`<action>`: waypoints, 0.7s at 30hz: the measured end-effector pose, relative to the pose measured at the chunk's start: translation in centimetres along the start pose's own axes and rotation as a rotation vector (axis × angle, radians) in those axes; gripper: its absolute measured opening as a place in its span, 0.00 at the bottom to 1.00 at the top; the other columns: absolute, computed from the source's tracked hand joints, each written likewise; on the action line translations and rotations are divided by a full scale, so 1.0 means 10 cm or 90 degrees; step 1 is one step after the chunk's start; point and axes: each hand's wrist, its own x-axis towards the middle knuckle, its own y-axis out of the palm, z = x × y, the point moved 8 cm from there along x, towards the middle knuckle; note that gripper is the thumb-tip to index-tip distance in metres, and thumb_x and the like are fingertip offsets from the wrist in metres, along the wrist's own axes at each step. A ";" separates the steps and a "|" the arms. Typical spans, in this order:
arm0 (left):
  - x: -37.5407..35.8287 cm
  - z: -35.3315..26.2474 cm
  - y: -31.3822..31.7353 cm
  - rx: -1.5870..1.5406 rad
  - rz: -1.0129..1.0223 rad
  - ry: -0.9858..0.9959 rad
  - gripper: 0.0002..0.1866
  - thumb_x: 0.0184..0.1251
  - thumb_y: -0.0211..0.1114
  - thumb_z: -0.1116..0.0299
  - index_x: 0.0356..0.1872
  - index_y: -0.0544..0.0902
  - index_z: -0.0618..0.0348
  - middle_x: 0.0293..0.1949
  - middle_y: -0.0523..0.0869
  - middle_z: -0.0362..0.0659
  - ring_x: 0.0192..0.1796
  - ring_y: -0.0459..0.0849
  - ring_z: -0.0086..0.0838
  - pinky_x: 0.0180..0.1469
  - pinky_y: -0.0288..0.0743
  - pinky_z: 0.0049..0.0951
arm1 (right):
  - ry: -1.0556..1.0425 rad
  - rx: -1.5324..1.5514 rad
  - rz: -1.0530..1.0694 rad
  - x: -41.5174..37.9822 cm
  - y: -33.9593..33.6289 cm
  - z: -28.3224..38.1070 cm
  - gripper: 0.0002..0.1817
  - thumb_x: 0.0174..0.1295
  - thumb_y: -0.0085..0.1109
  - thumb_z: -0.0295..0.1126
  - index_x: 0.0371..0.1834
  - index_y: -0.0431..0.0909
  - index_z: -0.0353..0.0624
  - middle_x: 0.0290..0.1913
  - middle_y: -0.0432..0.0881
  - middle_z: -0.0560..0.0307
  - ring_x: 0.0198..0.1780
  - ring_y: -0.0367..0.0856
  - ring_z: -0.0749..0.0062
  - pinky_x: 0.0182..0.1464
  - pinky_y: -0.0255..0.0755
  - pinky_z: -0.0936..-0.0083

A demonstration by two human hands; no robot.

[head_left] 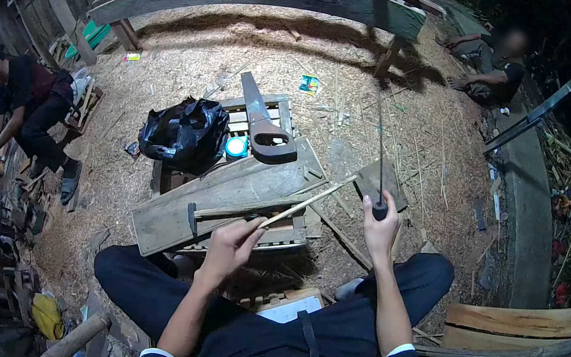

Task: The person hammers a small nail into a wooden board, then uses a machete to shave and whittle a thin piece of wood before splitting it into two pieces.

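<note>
My left hand (pixel 228 247) is closed around the lower end of a thin pale wooden stick (pixel 308 202), which slants up to the right. In my right hand (pixel 382 230) is the dark handle of a long thin tool (pixel 379 211); its narrow shaft or blade points away from me, past the stick's far end. Whether it is a blade seen edge-on, I cannot tell. Below the stick lies a wide wooden board (pixel 225 192) on a low slatted stand. Beyond it rest a handsaw (pixel 264 121), a blue and white tape measure (pixel 237 146) and a black plastic bag (pixel 186 132).
Shavings cover the ground, with a small dark board (pixel 381 181) near my right hand. A long timber bench (pixel 267 0) spans the back. One person (pixel 33 106) bends over at the left; another person (pixel 491 65) sits at the far right. Planks (pixel 519 335) stand at my right.
</note>
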 end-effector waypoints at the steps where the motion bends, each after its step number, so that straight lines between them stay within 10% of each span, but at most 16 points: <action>1: 0.03 0.07 -0.02 0.015 0.018 -0.036 0.13 0.70 0.70 0.72 0.53 0.89 0.63 0.28 0.84 0.50 0.26 0.82 0.34 0.32 0.74 0.32 | -0.003 0.000 0.004 -0.03 -0.02 0.04 0.21 0.67 0.69 0.40 0.54 0.84 0.35 0.37 0.90 0.49 0.37 0.88 0.65 0.41 0.78 0.67; 5: 0.03 0.19 -0.03 -0.057 0.067 -0.096 0.12 0.71 0.71 0.69 0.51 0.90 0.63 0.34 0.90 0.51 0.31 0.87 0.31 0.35 0.77 0.28 | -0.013 0.124 0.094 -0.13 0.11 0.21 0.24 0.66 0.71 0.38 0.59 0.82 0.32 0.34 0.83 0.61 0.35 0.76 0.80 0.40 0.73 0.77; 11: 0.14 0.07 -0.14 -0.057 0.136 -0.095 0.13 0.71 0.71 0.68 0.50 0.89 0.65 0.34 0.91 0.50 0.33 0.88 0.29 0.37 0.79 0.27 | -0.004 0.166 0.175 -0.26 0.26 0.30 0.31 0.64 0.73 0.37 0.68 0.77 0.32 0.61 0.84 0.38 0.59 0.82 0.68 0.62 0.73 0.71; 21: 0.24 0.08 -0.32 0.011 0.064 -0.050 0.11 0.60 0.78 0.67 0.40 0.92 0.62 0.30 0.90 0.46 0.30 0.85 0.31 0.34 0.76 0.29 | 0.031 0.121 0.284 -0.35 0.38 0.11 0.19 0.65 0.73 0.45 0.38 0.85 0.36 0.28 0.83 0.62 0.31 0.77 0.82 0.35 0.71 0.76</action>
